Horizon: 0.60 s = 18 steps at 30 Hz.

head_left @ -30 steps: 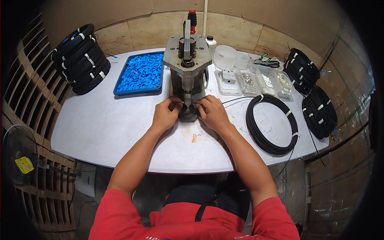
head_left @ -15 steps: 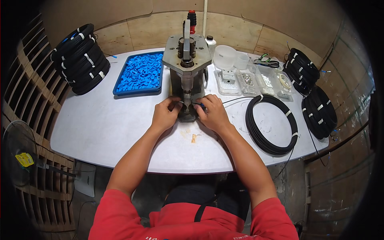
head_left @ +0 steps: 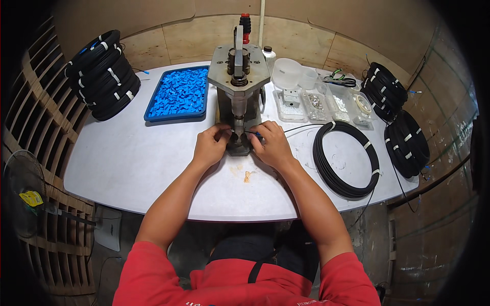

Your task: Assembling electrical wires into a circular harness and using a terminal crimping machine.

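Note:
In the middle of the table stands a metal bench press, its narrow ram coming down to a small base block. Both hands meet at its lower end, one on each side. My right hand pinches a black cable beside the ram, with a bit of blue showing at the fingertips. That cable runs right to a black cable coil lying on the table. On the other side, my left hand has its fingers closed close to the ram; what they hold is hidden. The cable's end inside the press is hard to make out.
A blue tray full of small blue pieces lies left of the press. Stacked cable coils stand far left, more coils at right. Clear boxes with small parts, plastic tubs and pliers sit back right. A fan stands left.
The fan at the left edge has turned slightly. My hands and the press hold the same positions.

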Available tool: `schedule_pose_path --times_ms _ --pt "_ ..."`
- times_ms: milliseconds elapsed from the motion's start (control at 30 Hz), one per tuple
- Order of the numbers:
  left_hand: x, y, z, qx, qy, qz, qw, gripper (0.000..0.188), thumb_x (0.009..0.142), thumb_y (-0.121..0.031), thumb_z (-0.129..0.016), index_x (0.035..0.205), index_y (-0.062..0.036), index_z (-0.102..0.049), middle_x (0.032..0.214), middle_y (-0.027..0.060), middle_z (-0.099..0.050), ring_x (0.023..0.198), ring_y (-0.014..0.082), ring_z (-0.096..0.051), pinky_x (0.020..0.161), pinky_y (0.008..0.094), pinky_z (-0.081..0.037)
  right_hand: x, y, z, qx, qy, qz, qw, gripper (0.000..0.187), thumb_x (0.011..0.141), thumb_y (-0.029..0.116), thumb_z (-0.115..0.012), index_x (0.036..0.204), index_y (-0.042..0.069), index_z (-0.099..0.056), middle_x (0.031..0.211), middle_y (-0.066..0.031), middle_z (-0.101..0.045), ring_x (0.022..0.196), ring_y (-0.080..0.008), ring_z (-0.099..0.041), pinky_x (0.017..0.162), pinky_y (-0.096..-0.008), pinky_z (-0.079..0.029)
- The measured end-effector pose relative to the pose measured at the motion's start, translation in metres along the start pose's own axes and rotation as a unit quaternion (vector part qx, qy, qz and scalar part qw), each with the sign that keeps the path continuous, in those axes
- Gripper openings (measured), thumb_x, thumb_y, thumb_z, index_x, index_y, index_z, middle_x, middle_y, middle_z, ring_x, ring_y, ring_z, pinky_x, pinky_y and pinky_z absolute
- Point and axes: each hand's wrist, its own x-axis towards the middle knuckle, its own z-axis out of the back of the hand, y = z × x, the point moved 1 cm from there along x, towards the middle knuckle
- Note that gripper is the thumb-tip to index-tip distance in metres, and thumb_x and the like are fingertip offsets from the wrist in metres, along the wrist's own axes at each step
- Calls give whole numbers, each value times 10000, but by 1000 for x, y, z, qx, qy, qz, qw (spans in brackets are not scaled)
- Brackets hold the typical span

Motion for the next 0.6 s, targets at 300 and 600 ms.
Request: schedule_pose_path --times_ms 300,600 --pt "0 2 0 2 3 -3 1000 243 967 -161 -695 1144 -13 -775 794 128 -756 702 160 -693 687 318 -545 -1 -1 -1 0 7 -5 1000 125 887 147 -724 993 82 -738 984 -88 -669 983 -303 -624 851 -434 -469" --pt "1 3 0 3 0 -5 1000 238 966 -161 -701 1133 -8 -773 793 124 -755 700 155 -687 691 314 -540 -1 -3 -2 -15 26 -5 1000 117 899 150 -724 993 83 -741 996 -81 -666 990 -300 -618 860 -429 -465"
